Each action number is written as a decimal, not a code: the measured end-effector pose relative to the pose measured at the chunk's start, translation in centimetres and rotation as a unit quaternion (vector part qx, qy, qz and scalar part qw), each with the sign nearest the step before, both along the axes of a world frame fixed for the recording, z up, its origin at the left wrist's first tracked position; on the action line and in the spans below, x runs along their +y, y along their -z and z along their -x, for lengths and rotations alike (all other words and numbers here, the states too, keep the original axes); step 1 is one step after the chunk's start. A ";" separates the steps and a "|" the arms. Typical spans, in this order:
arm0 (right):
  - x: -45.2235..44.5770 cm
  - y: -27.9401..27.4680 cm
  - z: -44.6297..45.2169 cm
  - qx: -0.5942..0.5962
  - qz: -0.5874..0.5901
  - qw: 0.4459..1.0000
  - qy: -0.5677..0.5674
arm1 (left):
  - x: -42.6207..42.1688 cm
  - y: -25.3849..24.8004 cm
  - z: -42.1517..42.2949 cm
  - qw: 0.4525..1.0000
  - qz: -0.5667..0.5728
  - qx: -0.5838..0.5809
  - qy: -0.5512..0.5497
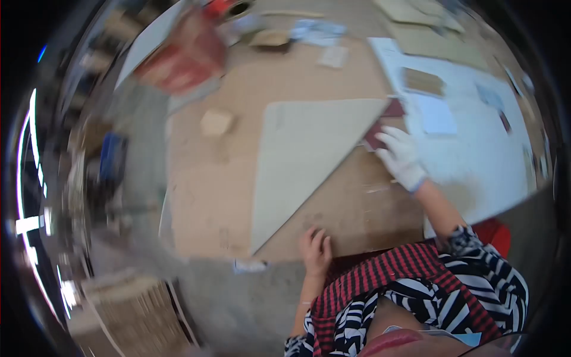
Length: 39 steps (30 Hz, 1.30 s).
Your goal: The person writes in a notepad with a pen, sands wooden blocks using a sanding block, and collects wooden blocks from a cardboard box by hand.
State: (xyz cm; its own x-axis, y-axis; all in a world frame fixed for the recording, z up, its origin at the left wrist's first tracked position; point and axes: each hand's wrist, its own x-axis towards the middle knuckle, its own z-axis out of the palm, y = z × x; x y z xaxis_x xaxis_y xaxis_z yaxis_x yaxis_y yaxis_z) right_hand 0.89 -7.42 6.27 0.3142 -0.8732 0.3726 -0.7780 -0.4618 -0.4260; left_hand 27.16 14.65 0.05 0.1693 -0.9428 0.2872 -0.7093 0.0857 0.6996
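A large pale grey triangular sheet [309, 154] lies on the brown cardboard surface [208, 196], its long slanted edge facing me. My right hand [401, 157], in a white glove, rests its spread fingertips on a small dark red piece [373, 137] by the sheet's upper right corner. Another dark red bit [394, 108] shows just above it. My left hand [316, 250] is bare and lies with loosely bent, parted fingers at the near edge of the cardboard, apart from the sheet. Blur hides how the red piece is fastened, if at all.
A white surface [476, 160] on the right bears a brown block [423, 82] and white paper [437, 115]. On the cardboard sits a light tan block [217, 122]. A red box [189, 56] stands back left, and stacked cardboard [140, 318] is at lower left.
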 end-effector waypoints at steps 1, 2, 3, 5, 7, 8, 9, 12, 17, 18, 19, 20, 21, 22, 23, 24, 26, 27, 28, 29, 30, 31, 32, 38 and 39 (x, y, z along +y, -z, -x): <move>0.8 -0.5 0.1 -0.012 -0.002 1.000 -0.011 | 0.7 -1.2 0.2 0.999 -0.007 0.035 -0.020; 2.0 -1.6 0.0 0.003 -0.024 0.999 -0.031 | 1.6 -2.2 0.1 0.997 -0.010 0.069 -0.040; 3.0 -2.1 -0.4 0.017 -0.031 0.998 -0.059 | 2.6 -2.8 -0.5 0.994 -0.010 0.060 -0.088; 5.6 -2.9 -1.7 0.077 -0.032 0.989 -0.124 | 4.5 -3.0 -2.9 0.995 -0.014 0.097 -0.008; 8.8 -4.1 -5.6 0.080 -0.060 0.977 -0.190 | 7.5 -2.6 -7.0 0.993 -0.035 0.104 -0.040; 10.4 -4.5 -7.8 0.080 -0.060 0.973 -0.208 | 8.9 -2.1 -8.7 0.991 -0.058 0.117 -0.034; 12.1 -5.0 -10.6 0.074 -0.113 0.964 -0.228 | 10.0 -1.8 -10.3 0.988 -0.078 0.131 -0.024; 15.9 -4.6 -18.1 0.038 -0.167 0.950 -0.262 | 13.3 -2.8 -16.4 0.965 -0.217 0.119 -0.089; 17.9 -6.3 -27.2 0.030 -0.192 0.920 -0.342 | 18.1 0.2 -22.5 0.895 -0.377 0.120 -0.205; 17.7 -6.7 -28.7 0.030 -0.162 0.920 -0.357 | 18.9 1.1 -23.0 0.888 -0.364 0.166 -0.225; 17.5 -6.9 -30.0 0.032 -0.136 0.917 -0.373 | 20.0 1.7 -23.1 0.877 -0.353 0.214 -0.246; 17.2 -7.1 -31.7 0.040 -0.132 0.914 -0.383 | 21.3 2.4 -23.2 0.870 -0.359 0.226 -0.252; 16.5 -7.2 -33.3 0.049 -0.128 0.909 -0.393 | 22.4 3.0 -23.2 0.858 -0.352 0.256 -0.273; 16.1 -6.8 -34.9 0.057 -0.124 0.907 -0.399 | 23.5 3.3 -22.6 0.843 -0.343 0.286 -0.299; 15.5 -6.0 -36.8 0.059 -0.117 0.903 -0.408 | 24.5 3.2 -22.0 0.835 -0.344 0.293 -0.313; 14.9 -5.0 -38.6 0.065 -0.092 0.895 -0.431 | 26.1 3.0 -21.6 0.821 -0.337 0.298 -0.353; 14.6 -3.4 -42.3 0.066 -0.073 0.885 -0.454 | 29.9 1.9 -21.0 0.793 -0.324 0.300 -0.421; 14.5 -2.8 -44.2 0.106 -0.071 0.886 -0.446 | 32.5 2.7 -20.5 0.780 -0.326 0.310 -0.435; 14.8 -2.6 -46.0 0.148 -0.064 0.885 -0.436 | 35.4 4.2 -19.9 0.769 -0.324 0.322 -0.447; 15.1 -2.3 -47.3 0.147 -0.058 0.884 -0.439 | 37.6 4.1 -19.3 0.750 -0.353 0.314 -0.463; 15.2 -1.9 -48.6 0.182 -0.068 0.887 -0.419 | 40.1 4.1 -19.1 0.730 -0.382 0.304 -0.478; 15.7 -1.2 -49.8 0.213 -0.082 0.889 -0.396 | 43.0 5.0 -18.9 0.694 -0.417 0.331 -0.485; 16.3 -0.5 -51.1 0.242 -0.097 0.892 -0.370 | 45.9 5.9 -18.8 0.656 -0.451 0.356 -0.489; 18.8 2.7 -52.5 0.380 0.002 0.881 -0.281 | 59.8 5.8 -25.5 0.630 -0.511 0.326 -0.486; 19.3 2.2 -53.0 0.378 -0.006 0.885 -0.272 | 61.2 4.9 -27.1 0.642 -0.508 0.303 -0.487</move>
